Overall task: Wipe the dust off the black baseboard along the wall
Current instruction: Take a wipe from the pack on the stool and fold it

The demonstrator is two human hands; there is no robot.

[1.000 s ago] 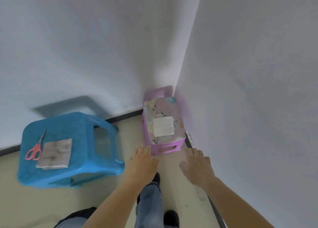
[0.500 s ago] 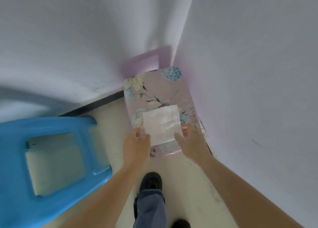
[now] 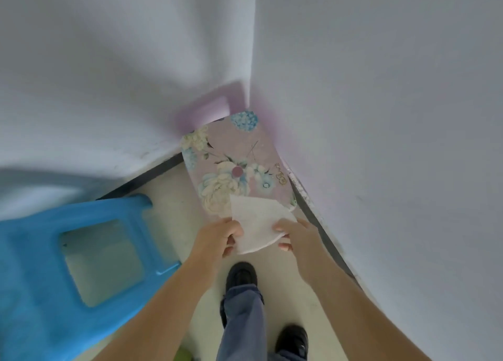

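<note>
- Farthest left, a blue plastic stool (image 3: 49, 251) stands on the pale floor (image 3: 174, 202), blurred, its side opening facing the camera.
- Behind it, the black baseboard (image 3: 152, 173) runs along the foot of the left wall to the room corner.
- A purple stool with a floral top (image 3: 231, 153) sits in that corner, close against both walls.
- The left hand (image 3: 215, 238) pinches the left edge of a white paper wipe (image 3: 257, 224) between its thumb and curled fingers.
- The wipe's far part overlaps the near edge of the floral top; whether it touches cannot be told.
- The right hand (image 3: 296, 235) pinches the wipe's right edge, thumb on top.
- Just beside that hand, the right-wall baseboard (image 3: 313, 213) runs along the floor edge, with pale specks on its far part.
- Below the hands, a jeans leg (image 3: 242, 319) and two black shoes (image 3: 241, 276) stand on the floor.
</note>
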